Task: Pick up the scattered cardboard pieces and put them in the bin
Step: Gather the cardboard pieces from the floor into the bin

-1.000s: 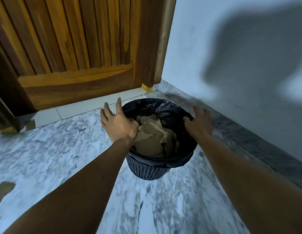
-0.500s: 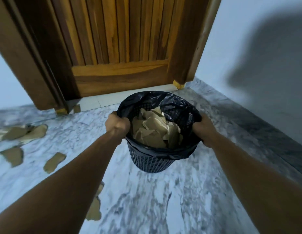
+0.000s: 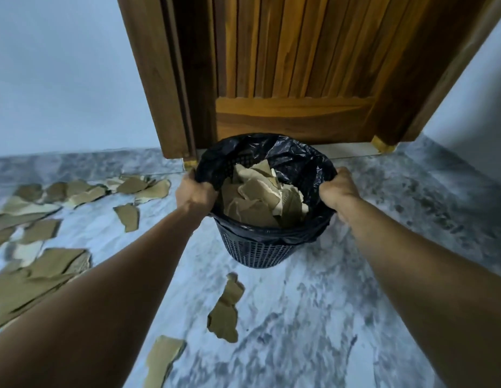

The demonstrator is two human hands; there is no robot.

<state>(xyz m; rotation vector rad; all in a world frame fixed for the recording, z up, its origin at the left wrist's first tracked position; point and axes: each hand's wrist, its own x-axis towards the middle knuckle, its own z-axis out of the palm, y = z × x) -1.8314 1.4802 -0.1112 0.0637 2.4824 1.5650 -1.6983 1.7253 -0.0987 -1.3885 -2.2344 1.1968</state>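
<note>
A black mesh bin [image 3: 257, 252] with a black plastic liner stands on the marble floor, holding several torn brown cardboard pieces [image 3: 260, 197]. My left hand [image 3: 194, 191] grips the bin's left rim and my right hand [image 3: 337, 190] grips its right rim. Several more cardboard pieces lie scattered on the floor at the left [image 3: 45, 264], one piece [image 3: 127, 217] beside my left forearm, and two pieces [image 3: 225, 312] in front of the bin between my arms.
A wooden door [image 3: 294, 79] with its frame rises just behind the bin. Pale walls [image 3: 62, 74] stand left and right of it. The grey-white marble floor [image 3: 313, 317] spreads all around.
My hands closed on the bin's rim. The bin with my hands has shifted left, from the corner to in front of the door, and the scattered pieces at the left have come into view.
</note>
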